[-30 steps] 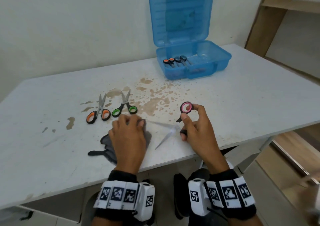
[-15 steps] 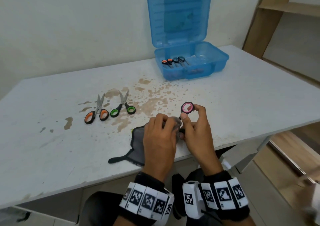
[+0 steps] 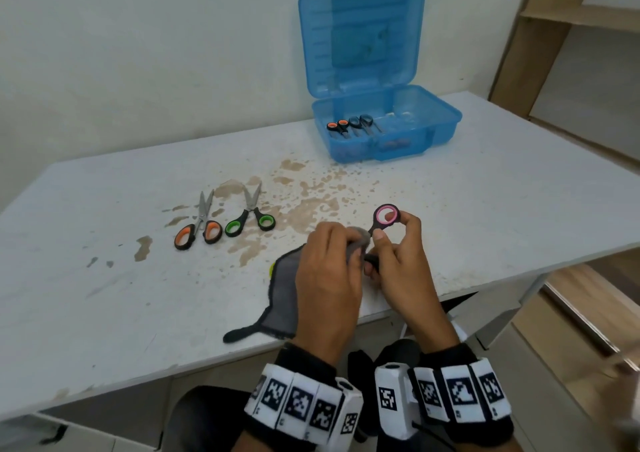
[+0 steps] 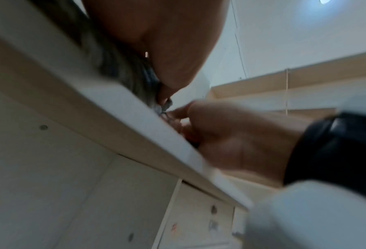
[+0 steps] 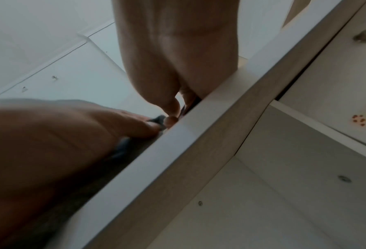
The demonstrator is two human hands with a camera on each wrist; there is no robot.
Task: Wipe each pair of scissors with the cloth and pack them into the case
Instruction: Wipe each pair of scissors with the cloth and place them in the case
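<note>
My right hand grips the pink-handled scissors by the handles near the table's front edge; one pink ring sticks up above my fingers. My left hand holds the grey cloth bunched over the blades, which are hidden under it. The rest of the cloth trails on the table toward me. Orange-handled scissors and green-handled scissors lie side by side on the table to the left. The open blue case stands at the back with two pairs of scissors inside. In the wrist views, both hands meet at the table edge.
The white table has brown stains across its middle. The case lid stands upright against the wall. A wooden shelf unit is at the far right. White drawer fronts lie below the table edge.
My left hand has slid the cloth right along the blades up to the handles, covering the blades that were bare a second ago. My right hand has stayed in place.
</note>
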